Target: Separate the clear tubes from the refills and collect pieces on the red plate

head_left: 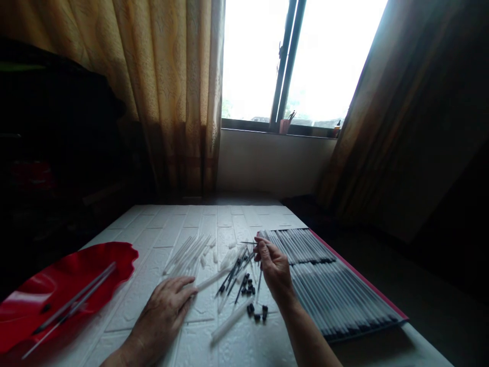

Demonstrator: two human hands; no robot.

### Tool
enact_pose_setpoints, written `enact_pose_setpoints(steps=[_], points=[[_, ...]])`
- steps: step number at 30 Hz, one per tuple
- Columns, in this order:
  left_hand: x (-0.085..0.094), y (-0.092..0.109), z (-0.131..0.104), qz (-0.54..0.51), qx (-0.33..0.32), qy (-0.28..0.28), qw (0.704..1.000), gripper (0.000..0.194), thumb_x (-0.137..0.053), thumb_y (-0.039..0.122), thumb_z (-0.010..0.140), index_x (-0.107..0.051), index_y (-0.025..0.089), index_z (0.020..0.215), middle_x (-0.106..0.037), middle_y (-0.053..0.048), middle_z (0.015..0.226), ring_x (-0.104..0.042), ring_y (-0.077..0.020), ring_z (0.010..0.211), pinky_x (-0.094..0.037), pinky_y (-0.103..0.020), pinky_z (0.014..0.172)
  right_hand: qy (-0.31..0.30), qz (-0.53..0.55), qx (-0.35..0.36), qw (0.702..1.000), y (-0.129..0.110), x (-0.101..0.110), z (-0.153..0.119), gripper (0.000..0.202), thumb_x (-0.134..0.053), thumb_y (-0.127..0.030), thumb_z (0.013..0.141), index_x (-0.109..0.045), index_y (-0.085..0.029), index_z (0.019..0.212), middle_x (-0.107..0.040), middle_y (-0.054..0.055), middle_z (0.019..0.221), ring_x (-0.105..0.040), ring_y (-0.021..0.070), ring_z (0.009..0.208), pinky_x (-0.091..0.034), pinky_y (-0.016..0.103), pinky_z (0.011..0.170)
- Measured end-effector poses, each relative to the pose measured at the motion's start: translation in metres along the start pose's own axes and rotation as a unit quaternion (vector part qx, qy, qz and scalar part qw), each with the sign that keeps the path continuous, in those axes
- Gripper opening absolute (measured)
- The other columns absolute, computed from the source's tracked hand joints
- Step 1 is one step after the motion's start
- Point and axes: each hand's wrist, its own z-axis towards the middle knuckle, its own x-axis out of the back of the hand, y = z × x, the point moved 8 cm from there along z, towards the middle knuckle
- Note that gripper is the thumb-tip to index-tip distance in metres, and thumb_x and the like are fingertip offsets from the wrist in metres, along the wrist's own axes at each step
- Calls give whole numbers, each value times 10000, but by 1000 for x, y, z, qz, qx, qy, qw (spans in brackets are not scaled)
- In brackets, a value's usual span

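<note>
While the right hand (272, 264) pinches a thin, straight, dark rod (247, 242) between thumb and fingertips, its other fingers curled in, the left hand (166, 304) lies palm down with fingers loosely bent, its thumb touching the end of a frosty, see-through tube (212, 279); whether it grips this, I cannot tell. The rod points leftward over the middle of the white table (237, 220), whose surface is embossed like brickwork. Below it lie slim dark sticks (231, 275), stubby black caps (248, 291) and a thicker cloudy tube (231, 323). Slender clear straws (187, 255) fan out beyond the left hand. Two packed rows of pale pens (344, 290) fill a pink-edged tray (359, 275) at right; a glossy red dish (76, 270) with a wavy rim sits at left.
</note>
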Motion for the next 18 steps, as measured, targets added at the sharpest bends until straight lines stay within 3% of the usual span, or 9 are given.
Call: enact_pose_setpoints(steps=[7,13,15,18], points=[[5,-18,7,-69,112,-6,991,275,-490,265,806,-710,255,971,-742,-30,1027,-672,-206,975,-511,-329,895,51,36,15,998,5,15,6,534,-546,-641,763,-697,-138,857,-551,0,584,-498,134,525,-412,254,509],[3,-43,9,-163,303,-123,931,370,-449,343,807,-674,235,1080,-735,-8,1048,-676,-207,979,-506,-272,836,85,72,-2,994,12,17,7,554,-590,-665,701,-701,-146,858,-653,40,714,-568,142,539,-405,234,446],[7,-42,18,-167,295,-171,925,377,-486,348,783,-684,195,1064,-726,-39,1078,-655,-232,1027,-490,-291,870,89,90,-14,992,12,16,6,541,-610,-658,687,-693,-149,851,-645,31,693,-581,139,527,-405,217,418],[19,-29,42,-90,218,-190,953,337,-482,335,807,-695,217,1039,-716,-43,1102,-632,-242,1058,-456,-321,912,87,112,-24,990,9,14,4,522,-635,-648,671,-675,-153,832,-629,14,656,-605,141,534,-439,208,418]])
